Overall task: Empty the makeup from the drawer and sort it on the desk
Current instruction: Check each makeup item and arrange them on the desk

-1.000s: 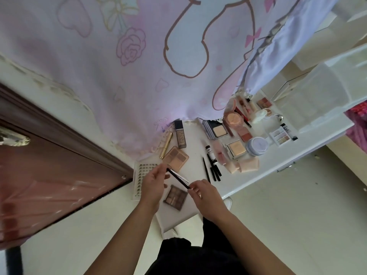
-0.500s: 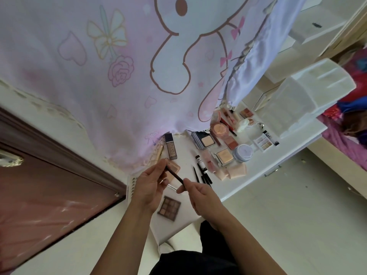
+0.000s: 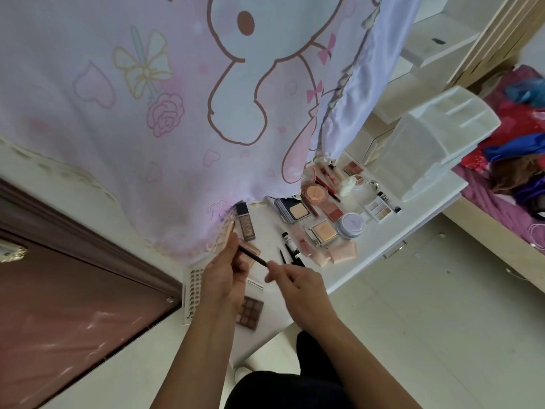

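Both hands grip one thin dark pencil [image 3: 253,258] above the desk [image 3: 380,246] — left hand [image 3: 227,270] at its far end, right hand [image 3: 295,283] nearer (slightly blurred). Compacts, tubes and a palette [image 3: 250,312] lie spread on the desk — the palette probably just beneath the left wrist.

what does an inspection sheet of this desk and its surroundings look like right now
surface: white desk, crowded.
job's things: dark pencil held over desk; brown eyeshadow palette near edge; foundation bottle, powder compacts, round jar, pale palette laid out.
clutter: clear plastic organizer at far end.
grippers: left hand and right hand each pinch one pencil end.
cables: white cord on bed.
surroundings: pink cartoon curtain, brown door, bed.
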### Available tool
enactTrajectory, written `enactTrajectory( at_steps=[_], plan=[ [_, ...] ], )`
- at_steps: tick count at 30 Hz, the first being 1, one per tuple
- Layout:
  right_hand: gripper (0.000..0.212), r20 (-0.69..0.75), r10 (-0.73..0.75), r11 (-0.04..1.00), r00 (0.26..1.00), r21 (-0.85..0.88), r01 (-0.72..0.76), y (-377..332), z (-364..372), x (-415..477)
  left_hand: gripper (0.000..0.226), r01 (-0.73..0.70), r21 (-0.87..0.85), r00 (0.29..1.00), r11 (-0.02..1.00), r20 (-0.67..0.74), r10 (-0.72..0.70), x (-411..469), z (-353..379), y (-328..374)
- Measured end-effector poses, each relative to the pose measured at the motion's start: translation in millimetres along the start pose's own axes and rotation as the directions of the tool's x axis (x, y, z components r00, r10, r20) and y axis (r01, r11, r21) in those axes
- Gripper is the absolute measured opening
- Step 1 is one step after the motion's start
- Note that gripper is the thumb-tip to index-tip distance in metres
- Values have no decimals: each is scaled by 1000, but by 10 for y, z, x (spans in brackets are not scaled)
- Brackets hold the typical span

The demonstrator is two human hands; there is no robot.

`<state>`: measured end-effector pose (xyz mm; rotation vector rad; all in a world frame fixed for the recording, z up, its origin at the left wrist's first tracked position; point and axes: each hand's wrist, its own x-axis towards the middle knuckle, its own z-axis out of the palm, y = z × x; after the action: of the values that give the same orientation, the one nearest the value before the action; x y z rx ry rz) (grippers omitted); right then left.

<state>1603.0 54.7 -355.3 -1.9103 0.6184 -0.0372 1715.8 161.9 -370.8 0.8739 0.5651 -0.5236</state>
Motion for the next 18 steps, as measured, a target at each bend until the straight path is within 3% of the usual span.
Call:
enactTrajectory(
  at_steps=[2, 5, 11, 14, 18],
  plan=[
    [52, 63, 165, 969, 984, 177, -174, -17, -153, -31, 13, -24, -81, 998, 996, -52, 20, 91, -60, 194],
    [55, 93, 247, 940, 965, 217, -261, 57, -341, -110, 18, -109, -80, 983, 991, -156, 95, 219, -201, 588],
    [37, 132, 219, 891, 967, 378, -253, 120, -202, -103, 16, -86, -47, 991, 995, -111, 81, 120, -214, 572],
    [23, 154, 146, 923, 977, 333, -190, 100, -113, -61, 14, -31, -66, 996, 997, -88, 25, 40, -213, 413],
    [13, 90, 159, 923, 983, 340, -181, 107, -83, -17, 9, 11, -88, 998, 996, -53, -16, 0, -264, 264]
  ],
)
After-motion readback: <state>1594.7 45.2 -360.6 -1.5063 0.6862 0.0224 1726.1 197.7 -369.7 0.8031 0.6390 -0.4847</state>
